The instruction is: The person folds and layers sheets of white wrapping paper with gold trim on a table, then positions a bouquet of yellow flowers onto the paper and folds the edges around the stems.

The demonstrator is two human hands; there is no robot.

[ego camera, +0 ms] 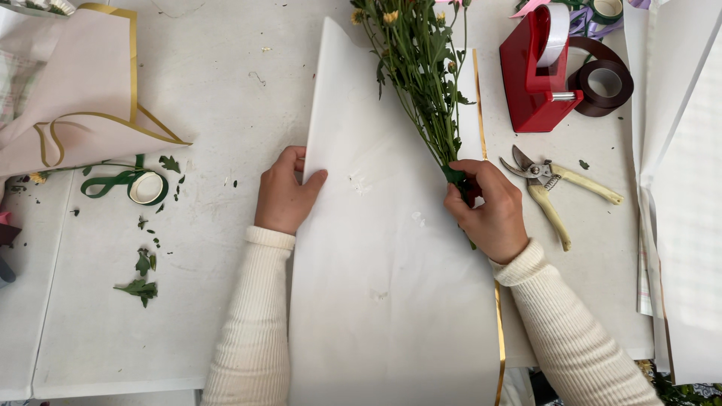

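Head view, only one I've got: my left hand [283, 192] is pinching the left edge of a big white wrapping sheet [383, 263] with a gold border, thumb on top and fingers curled under. My right hand [489, 210] is clenched around the bound stems of a flower bunch [425, 68], which lies diagonally across the sheet's upper right, heads pointing away from me. I'd guess the sheet is light, a bit stiff and quick to crease, so edges are the place to grip. The stems look thin and snappy; holding at the taped base seems safest. Pruning shears [553, 188] and a red tape dispenser [535, 75] sit to the right, green floral tape [143, 186] off left on the table [226, 98].
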